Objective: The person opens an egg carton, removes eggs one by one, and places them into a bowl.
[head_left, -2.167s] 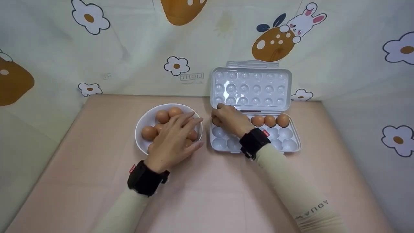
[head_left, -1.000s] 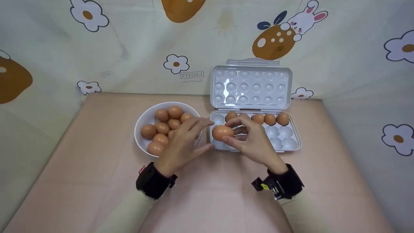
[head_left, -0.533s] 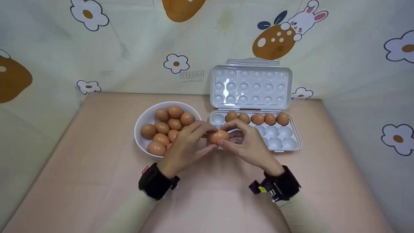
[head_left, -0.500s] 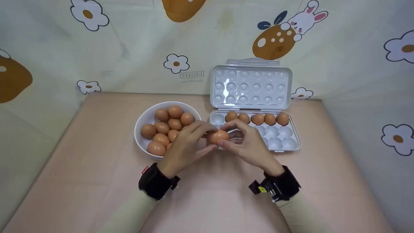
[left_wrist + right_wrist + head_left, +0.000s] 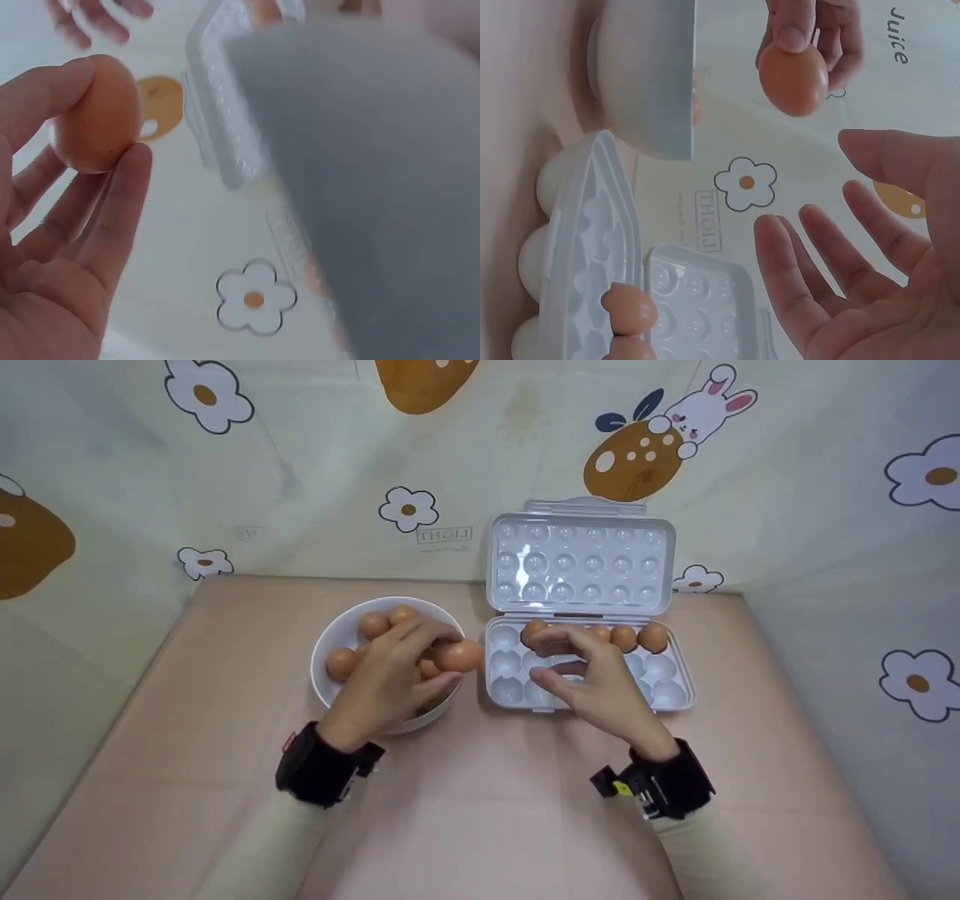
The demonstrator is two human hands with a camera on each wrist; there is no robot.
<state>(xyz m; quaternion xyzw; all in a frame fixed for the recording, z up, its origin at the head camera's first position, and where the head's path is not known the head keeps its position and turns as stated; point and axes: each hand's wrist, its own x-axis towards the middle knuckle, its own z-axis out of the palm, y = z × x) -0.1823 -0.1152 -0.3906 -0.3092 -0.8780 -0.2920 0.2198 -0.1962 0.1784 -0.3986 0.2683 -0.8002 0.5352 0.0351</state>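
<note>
My left hand (image 5: pixel 382 682) pinches a brown egg (image 5: pixel 460 656) between thumb and fingers, up above the right rim of the white bowl (image 5: pixel 321 649). In the left wrist view the egg (image 5: pixel 97 116) stands out past the fingertips. More eggs (image 5: pixel 343 664) lie in the bowl, partly hidden under this hand. My right hand (image 5: pixel 604 690) hovers over the egg box (image 5: pixel 506 690), fingers spread and holding nothing. Seen in the right wrist view, its palm faces the held egg (image 5: pixel 795 79). Along the box's back row sit several eggs (image 5: pixel 652 637), some covered by the right hand.
The egg box's lid (image 5: pixel 581 562) stands raised at the back, leaning near the printed cloth (image 5: pixel 300 510) with flowers and a rabbit. A pink tabletop (image 5: pixel 480 810) lies under everything, the bowl left of the box.
The right hand first held the egg, then both hands touched it. Now the left hand has it alone and has moved left to the bowl; the right hand has let go and moved right.
</note>
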